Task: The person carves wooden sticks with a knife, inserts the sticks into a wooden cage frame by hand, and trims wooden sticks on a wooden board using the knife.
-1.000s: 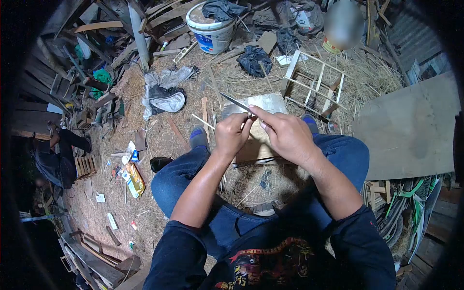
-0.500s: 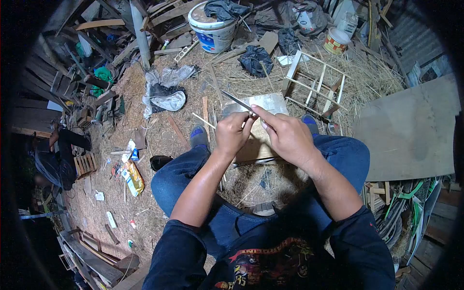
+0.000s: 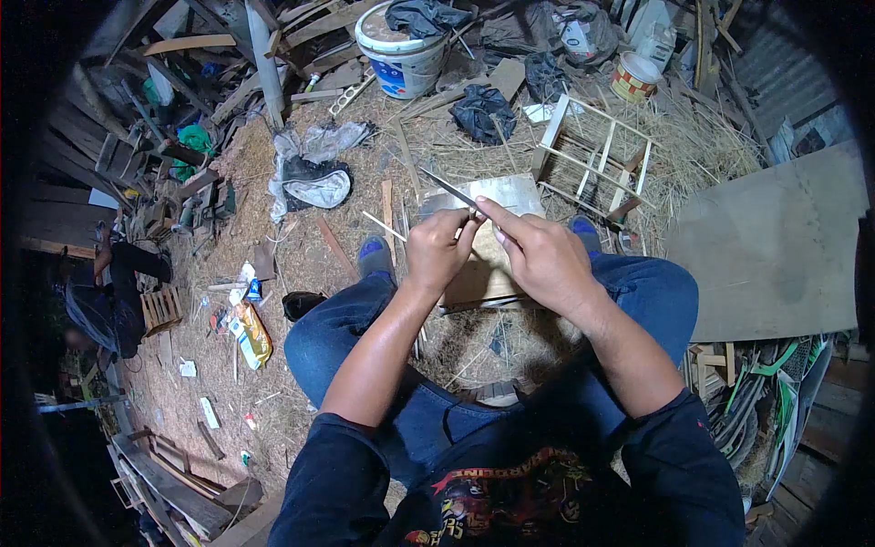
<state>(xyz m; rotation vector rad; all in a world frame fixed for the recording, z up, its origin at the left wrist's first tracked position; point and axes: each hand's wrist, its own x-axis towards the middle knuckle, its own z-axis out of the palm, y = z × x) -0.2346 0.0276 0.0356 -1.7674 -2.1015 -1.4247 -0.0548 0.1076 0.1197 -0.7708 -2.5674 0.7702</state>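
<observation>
My right hand is closed on a knife, with its index finger stretched along the back of the dark blade. The handle is hidden in the palm, and the blade points up and left. Close against it, my left hand pinches a thin, pale sliver of wood between thumb and fingers. Most of that sliver is covered by the fingers. Both hands are over a low wooden board between my legs.
A small slatted wooden frame stands beyond the board at right. At far right leans a large plywood sheet. A white bucket is at the back. Sticks, bags and straw litter the ground. Another person sits at far left.
The knife blade and right index finger have shifted very slightly to the right. The left hand stays in place, still pinching the sliver.
</observation>
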